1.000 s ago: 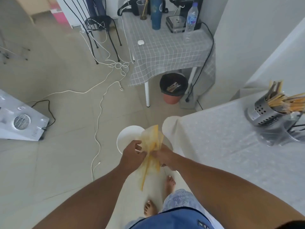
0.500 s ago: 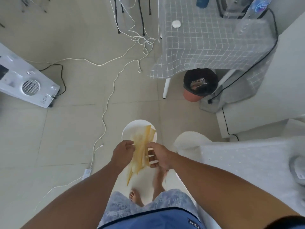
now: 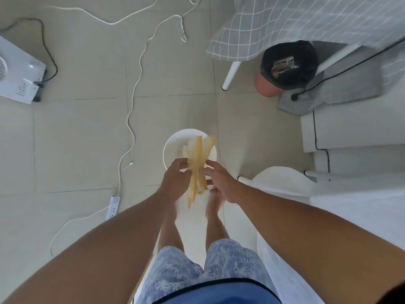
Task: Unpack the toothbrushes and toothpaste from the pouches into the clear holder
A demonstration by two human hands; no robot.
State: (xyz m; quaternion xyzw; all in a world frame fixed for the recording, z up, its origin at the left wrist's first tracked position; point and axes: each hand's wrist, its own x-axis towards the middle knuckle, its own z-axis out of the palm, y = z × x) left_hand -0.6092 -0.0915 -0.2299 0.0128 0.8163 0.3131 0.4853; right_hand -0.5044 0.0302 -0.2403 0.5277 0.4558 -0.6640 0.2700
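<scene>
Both hands are holding a translucent yellow plastic pouch [image 3: 198, 165] between them, above the tiled floor: the left hand [image 3: 175, 182] is pinching its left edge with thumb and curled fingers, and the right hand [image 3: 221, 183] is gripping its right edge with the fingers spread and bent. The pouch is hanging upright and creased, its top rising beyond the hands and its narrow lower end trailing below them. Just past the hands, a round white bucket [image 3: 173, 148] is standing on the floor. To the right of the right hand, a bench covered in white cloth [image 3: 350, 207] is showing.
</scene>
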